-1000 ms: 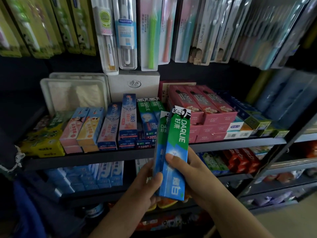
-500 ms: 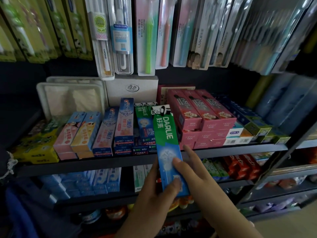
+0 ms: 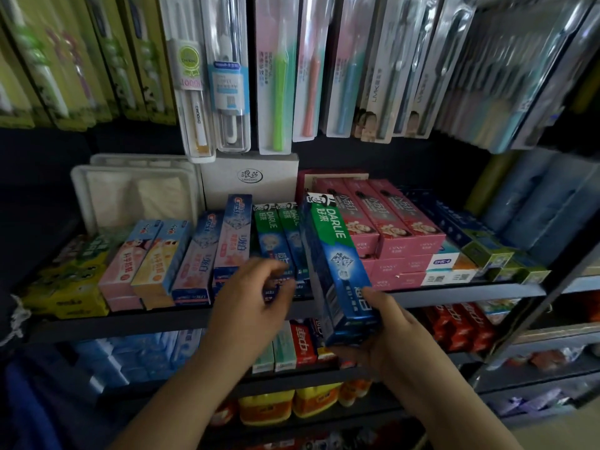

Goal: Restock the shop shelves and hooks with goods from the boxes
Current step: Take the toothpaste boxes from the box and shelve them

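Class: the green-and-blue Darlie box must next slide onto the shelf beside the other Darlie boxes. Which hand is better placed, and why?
Right. The right hand already grips the Darlie box at its near end, aimed at the shelf; the left hand holds nothing.

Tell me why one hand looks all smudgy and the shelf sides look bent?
In the head view, the left hand is motion-blurred at the fingers, while the right hand holding the Darlie toothpaste box stays sharper; the wide-angle lens bows the shelf upright and hanging toothbrush packs near the edges; the lighting is dim, with dark corners.
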`<state>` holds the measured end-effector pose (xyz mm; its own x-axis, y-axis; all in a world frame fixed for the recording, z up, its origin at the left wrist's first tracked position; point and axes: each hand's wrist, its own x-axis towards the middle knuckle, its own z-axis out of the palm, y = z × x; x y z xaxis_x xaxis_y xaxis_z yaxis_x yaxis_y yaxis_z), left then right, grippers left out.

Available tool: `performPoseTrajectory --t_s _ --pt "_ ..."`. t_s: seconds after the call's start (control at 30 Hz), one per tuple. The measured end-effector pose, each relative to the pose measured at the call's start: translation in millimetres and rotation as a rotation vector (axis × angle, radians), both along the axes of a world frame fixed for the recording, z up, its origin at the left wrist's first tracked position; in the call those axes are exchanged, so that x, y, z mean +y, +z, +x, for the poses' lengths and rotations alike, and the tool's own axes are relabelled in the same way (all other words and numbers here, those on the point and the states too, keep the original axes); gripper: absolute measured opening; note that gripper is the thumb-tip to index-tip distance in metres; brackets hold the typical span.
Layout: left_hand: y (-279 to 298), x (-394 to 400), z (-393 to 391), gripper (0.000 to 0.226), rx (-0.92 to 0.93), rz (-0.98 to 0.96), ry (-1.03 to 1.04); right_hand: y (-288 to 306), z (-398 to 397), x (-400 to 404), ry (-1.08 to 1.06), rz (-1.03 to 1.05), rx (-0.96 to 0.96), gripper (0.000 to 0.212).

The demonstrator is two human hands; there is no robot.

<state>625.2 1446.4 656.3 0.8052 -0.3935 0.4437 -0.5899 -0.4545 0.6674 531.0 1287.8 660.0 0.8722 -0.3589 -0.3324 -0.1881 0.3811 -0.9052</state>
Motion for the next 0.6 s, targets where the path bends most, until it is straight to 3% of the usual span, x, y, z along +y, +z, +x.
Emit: performPoseTrajectory --t_s 0.1,0.27,0.43,0.6 --pt "-9 -9 35 0.033 -0.256 0.254 -0.036 8 0 -8 0.02 0.027 -0.002 0.03" --pt "-15 -33 61 0.045 -0.288 0.444 -0.175 7 -1 -12 0.052 -0.017 0.002 0.03" --pt "-20 -31 71 0.034 -0.344 0.601 -0.129 -1 0 -9 0.008 -0.047 -0.009 0.029" --pt "-10 -22 65 0.023 -0.318 0.602 -0.089 -2 1 -4 0.009 -0.051 -0.016 0.028"
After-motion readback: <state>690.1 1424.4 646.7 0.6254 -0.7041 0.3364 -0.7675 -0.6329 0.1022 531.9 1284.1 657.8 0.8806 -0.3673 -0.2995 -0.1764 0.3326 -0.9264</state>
